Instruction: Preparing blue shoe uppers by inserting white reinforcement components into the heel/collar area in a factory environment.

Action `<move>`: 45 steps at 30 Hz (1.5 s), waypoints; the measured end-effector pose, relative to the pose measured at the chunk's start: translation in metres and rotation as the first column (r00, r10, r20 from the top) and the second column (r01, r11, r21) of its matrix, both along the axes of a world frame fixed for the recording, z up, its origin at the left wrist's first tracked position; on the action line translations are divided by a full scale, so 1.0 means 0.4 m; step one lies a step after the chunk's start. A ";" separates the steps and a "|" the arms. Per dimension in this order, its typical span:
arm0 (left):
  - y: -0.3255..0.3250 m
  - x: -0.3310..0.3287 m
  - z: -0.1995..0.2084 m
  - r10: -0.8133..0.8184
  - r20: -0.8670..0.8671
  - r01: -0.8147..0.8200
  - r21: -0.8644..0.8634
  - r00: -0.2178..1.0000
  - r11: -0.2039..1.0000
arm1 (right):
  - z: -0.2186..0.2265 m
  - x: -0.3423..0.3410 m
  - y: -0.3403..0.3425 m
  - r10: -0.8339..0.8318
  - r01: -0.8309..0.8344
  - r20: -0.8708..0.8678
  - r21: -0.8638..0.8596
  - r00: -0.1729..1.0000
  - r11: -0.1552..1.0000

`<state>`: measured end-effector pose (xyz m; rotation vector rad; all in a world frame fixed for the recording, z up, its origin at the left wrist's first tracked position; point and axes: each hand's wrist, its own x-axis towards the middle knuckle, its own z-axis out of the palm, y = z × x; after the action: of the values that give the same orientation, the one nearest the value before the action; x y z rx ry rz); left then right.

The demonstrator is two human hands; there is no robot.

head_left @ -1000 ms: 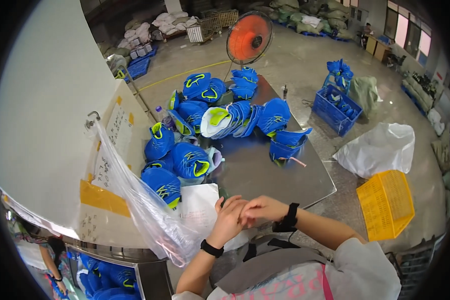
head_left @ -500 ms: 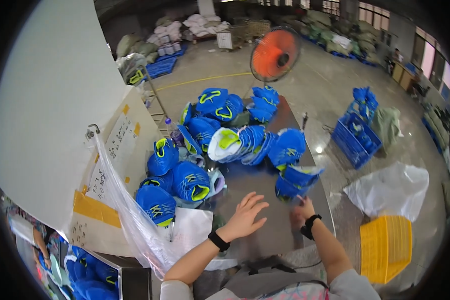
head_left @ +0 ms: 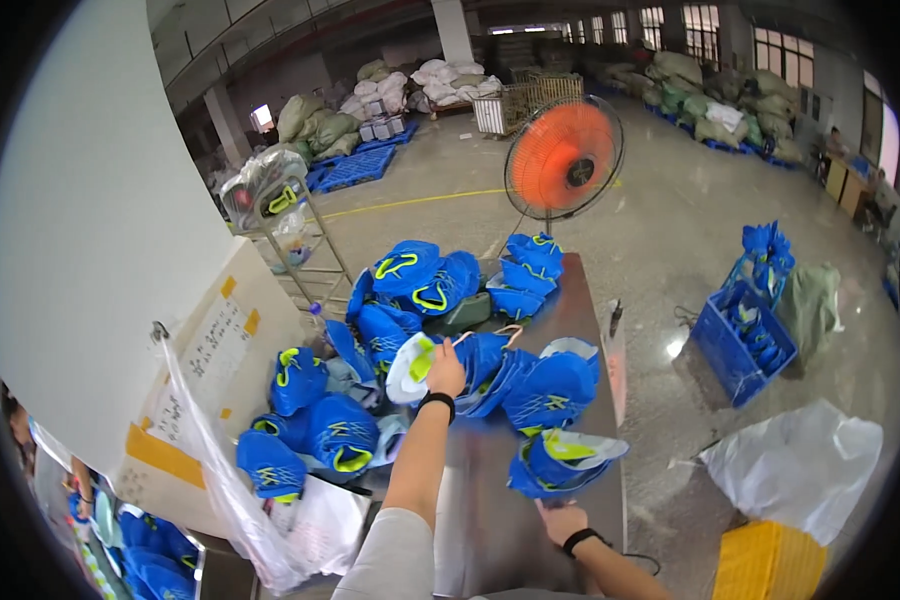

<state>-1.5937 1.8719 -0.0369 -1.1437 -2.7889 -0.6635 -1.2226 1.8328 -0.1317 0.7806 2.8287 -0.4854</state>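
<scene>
A row of blue shoe uppers (head_left: pixel 490 375) with white and lime linings lies pressed together across the table. My left hand (head_left: pixel 447 372) is closed at the left end of this row, on a thin tan cord (head_left: pixel 511 331) that loops up over the uppers. A separate pair of nested blue uppers (head_left: pixel 560 465) stands nearer me at the right side, linings showing. Just below that pair is my right hand (head_left: pixel 564 522), its fingers curled; what they hold, if anything, is too small to make out.
More blue uppers (head_left: pixel 342 432) are heaped on the table's left, beside white paper (head_left: pixel 328 525) and a cardboard panel (head_left: pixel 205 365). An orange fan (head_left: pixel 565 160) stands beyond. On the floor at right are a blue crate (head_left: pixel 745 345), plastic bag (head_left: pixel 800 465) and yellow crate (head_left: pixel 765 562).
My left hand has reached forward from above the near tabletop to the row of uppers, and the cord has risen. The right hand stays by the near pair. The view has tilted up.
</scene>
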 end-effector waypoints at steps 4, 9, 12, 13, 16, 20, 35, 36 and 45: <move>-0.009 0.091 -0.037 0.027 -0.005 -0.025 0.251 1.000 0.968 | 0.046 0.132 0.072 0.113 -0.119 -0.051 -0.642 0.992 0.758; -0.098 0.106 -0.020 -0.142 0.067 0.121 0.249 0.988 0.961 | 0.082 0.338 0.104 -0.308 -0.022 -0.134 -0.940 0.942 0.341; -0.146 0.149 0.112 -0.161 0.073 0.139 0.242 0.984 0.960 | 0.185 0.340 0.162 -0.612 -0.065 -0.114 -0.993 0.783 0.101; -0.162 0.163 0.176 -0.164 0.098 0.114 0.388 0.982 0.915 | 0.235 0.320 0.174 -0.801 -0.235 -0.164 -0.971 0.576 0.030; -0.227 0.256 0.346 -0.312 0.229 0.006 0.796 0.922 0.605 | 0.355 0.253 0.292 -0.799 -0.651 -0.582 -0.666 0.149 0.364; -0.442 0.451 0.508 -0.280 -0.033 0.174 0.852 0.959 0.494 | 0.642 0.241 0.297 -0.454 -0.767 -0.879 -0.192 -0.143 0.613; -1.131 1.228 0.361 -0.015 0.144 -0.103 0.768 0.989 0.632 | 0.874 0.162 -0.151 -0.063 -0.866 -0.867 -0.484 0.494 -0.123; -1.135 1.297 0.344 0.053 0.156 -0.158 0.798 0.986 0.581 | 0.862 0.149 -0.160 -0.035 -0.868 -0.878 -0.464 0.477 -0.180; -0.887 1.824 0.238 0.594 0.656 -0.778 0.623 0.465 -0.079 | 0.761 0.140 -0.272 0.350 -0.713 -0.848 -0.527 0.399 -0.462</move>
<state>-0.8640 1.5169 0.0583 0.6664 -1.8709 -1.7477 -1.1666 1.7241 0.1728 -1.2764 1.4607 -2.0051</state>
